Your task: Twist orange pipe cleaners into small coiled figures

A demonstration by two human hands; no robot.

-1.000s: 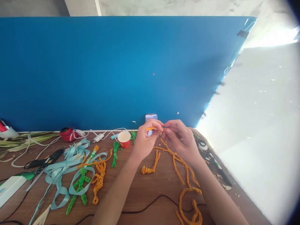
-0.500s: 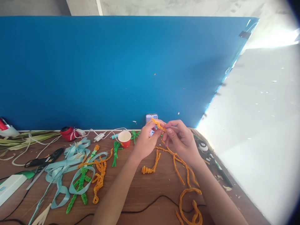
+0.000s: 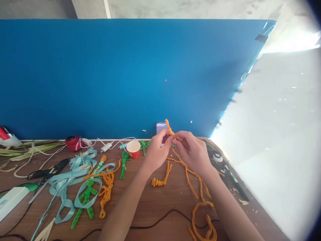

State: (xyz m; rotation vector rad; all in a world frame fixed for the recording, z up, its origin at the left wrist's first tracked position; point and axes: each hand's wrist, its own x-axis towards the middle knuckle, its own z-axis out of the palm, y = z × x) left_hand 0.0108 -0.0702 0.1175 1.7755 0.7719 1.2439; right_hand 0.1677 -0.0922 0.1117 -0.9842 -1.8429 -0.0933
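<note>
Both hands pinch a short twisted orange pipe cleaner (image 3: 170, 128) above the table, in front of a propped phone (image 3: 160, 127). My left hand (image 3: 159, 147) grips it from the left, its thumb meeting the fingertips. From the other side, my right hand (image 3: 192, 149) closes on its lower end, and the fingers hide that end. One tip sticks up freely above the hands. Below them lies a coiled orange piece (image 3: 162, 181), and several loose orange strands (image 3: 200, 184) run beneath my right forearm.
At left lie tangled light-blue ribbon (image 3: 61, 180), green twisted figures (image 3: 87, 197), an orange figure (image 3: 107, 190) and a glue gun (image 3: 51, 171). A red paper cup (image 3: 133, 150) stands behind my left hand. A black cable (image 3: 155, 223) crosses the front. A blue panel (image 3: 125, 73) rises behind.
The orange piece has turned more upright, its free tip now higher. My right hand has rolled inward, its fingers closer to my left fingertips. Things on the table stay put.
</note>
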